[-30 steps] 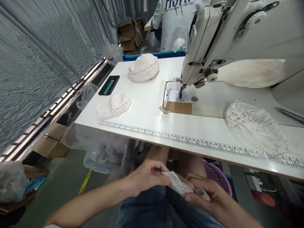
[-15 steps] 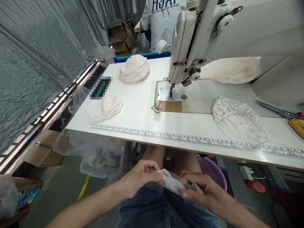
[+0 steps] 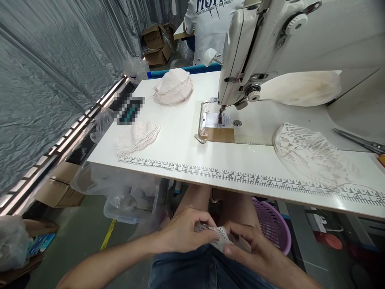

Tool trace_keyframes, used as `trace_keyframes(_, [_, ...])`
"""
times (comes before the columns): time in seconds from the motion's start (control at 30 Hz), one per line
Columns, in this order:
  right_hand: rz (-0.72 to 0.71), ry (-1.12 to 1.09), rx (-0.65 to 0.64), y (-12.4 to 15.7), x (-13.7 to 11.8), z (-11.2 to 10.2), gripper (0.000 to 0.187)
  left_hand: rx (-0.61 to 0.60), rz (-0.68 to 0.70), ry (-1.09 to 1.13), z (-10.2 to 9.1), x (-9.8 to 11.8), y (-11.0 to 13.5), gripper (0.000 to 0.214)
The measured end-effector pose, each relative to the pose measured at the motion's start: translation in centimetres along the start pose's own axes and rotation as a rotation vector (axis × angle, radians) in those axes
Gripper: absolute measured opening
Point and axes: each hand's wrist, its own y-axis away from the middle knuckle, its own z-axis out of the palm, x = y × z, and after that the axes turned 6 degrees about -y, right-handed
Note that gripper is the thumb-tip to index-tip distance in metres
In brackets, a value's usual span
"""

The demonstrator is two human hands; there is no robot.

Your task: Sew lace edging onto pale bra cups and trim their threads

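Over my lap, below the table edge, both hands pinch a small piece of white lace (image 3: 221,237). My left hand (image 3: 188,230) has its thumb and fingers closed on the lace's left end and covers part of it. At the other end, my right hand (image 3: 251,245) grips the sheer fabric between thumb and fingers. Past the table edge stands a white sewing machine (image 3: 237,60), its needle area (image 3: 220,116) away from both hands. A fan of white lace pieces (image 3: 309,152) lies on the right of the table.
A pale pink fabric stack (image 3: 173,86) and a lace piece (image 3: 138,137) lie on the left of the white table (image 3: 177,140). Scissors (image 3: 361,140) rest at the right. Below are a purple basket (image 3: 275,224) and a clear bin (image 3: 126,210). A person (image 3: 210,32) is behind.
My left hand has shifted right along the lace, closer to my right hand, and the lace is now more bunched and covered. The view has moved slightly.
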Motion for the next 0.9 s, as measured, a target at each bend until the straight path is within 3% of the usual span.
trace_keyframes(0.1, [0.015,-0.056,0.012,-0.6,-0.1,0.6,0.039,0.011,-0.035,-0.109,0.0,0.6,-0.1,0.022])
trace_keyframes(0.3, [0.042,0.033,0.096,-0.6,0.3,0.4,0.043,0.017,-0.064,-0.066,0.0,0.2,-0.2,0.030])
trace_keyframes(0.53, [0.047,0.108,0.104,-0.7,0.4,-0.1,0.034,0.081,-0.014,0.104,0.7,-0.4,-1.0,0.019])
trace_keyframes(0.67, [0.032,0.093,0.047,-0.5,0.3,-0.3,0.026,0.106,0.048,0.056,0.8,-0.3,-1.0,0.013])
trace_keyframes(0.9, [-0.005,0.227,0.107,-0.3,0.6,-0.4,0.029,0.067,0.006,0.040,0.4,0.1,-0.8,0.013])
